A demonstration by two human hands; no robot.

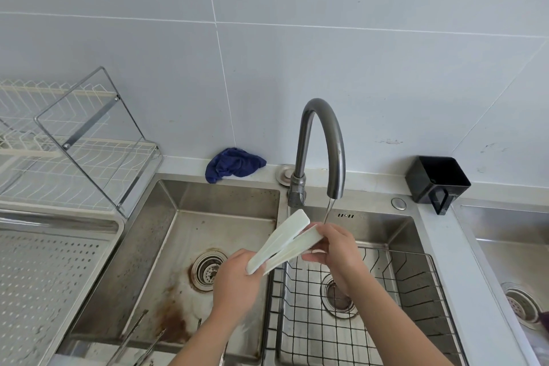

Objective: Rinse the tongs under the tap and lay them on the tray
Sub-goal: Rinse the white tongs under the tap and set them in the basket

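While the tap (338,157) ran a thin stream into the right basin, you held the white tongs (282,242) just beside that water, above the divider between the two basins. Your left hand (236,276) had its fingers curled round the hinge end. Your right hand (334,245) pinched the tip of the nearer arm, and the two arms stood spread apart.

I judged the rinse to be under way but not finished. The stream fell close to your right hand, and I could not tell whether it struck the tongs. Laying them down was yet to be done.

The perforated tray (44,276) sat at the left, well apart from the tongs, with the left basin (225,205) between. A thin metal utensil (130,339), perhaps another pair of tongs, lay in the near part of that basin. A wire basket (416,276) filled the right basin beneath your hands.

A dish rack (74,157) stood just beyond the tray. A blue cloth (234,165) and a black container (436,178) rested on the desk by the far wall. Nothing appeared to block the way across to the tray.
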